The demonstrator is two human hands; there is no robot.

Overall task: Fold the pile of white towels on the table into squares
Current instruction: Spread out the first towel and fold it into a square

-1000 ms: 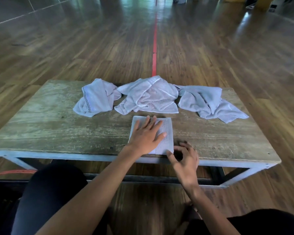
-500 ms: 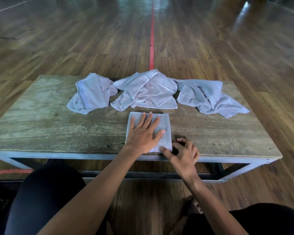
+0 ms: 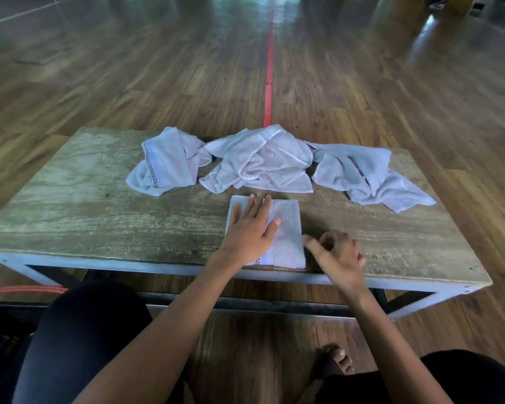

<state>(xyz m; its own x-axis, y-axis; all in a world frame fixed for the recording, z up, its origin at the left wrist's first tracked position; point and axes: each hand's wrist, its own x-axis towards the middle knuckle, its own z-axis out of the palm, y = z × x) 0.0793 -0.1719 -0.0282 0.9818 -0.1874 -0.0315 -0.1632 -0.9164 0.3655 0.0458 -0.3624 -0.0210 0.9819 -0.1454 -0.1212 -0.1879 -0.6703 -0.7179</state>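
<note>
Your left hand (image 3: 251, 228) lies flat, fingers straight, pressing on the left half of the folded towel (image 3: 286, 228) and gripping nothing. Your right hand (image 3: 337, 255) is just right of it, blurred, fingers loosely curled, holding nothing. The folded towel is a neat rectangle at the table's (image 3: 85, 217) near edge, with the crumpled towels (image 3: 263, 161) in a row behind it.

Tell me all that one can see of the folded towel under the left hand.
The folded towel is white terry cloth, a flat rectangle with a dark dotted band at its near edge. It lies by the near edge of the table, apart from the crumpled towels. The left hand rests flat on its left part; the right hand is beside its right edge, contact unclear.
</note>
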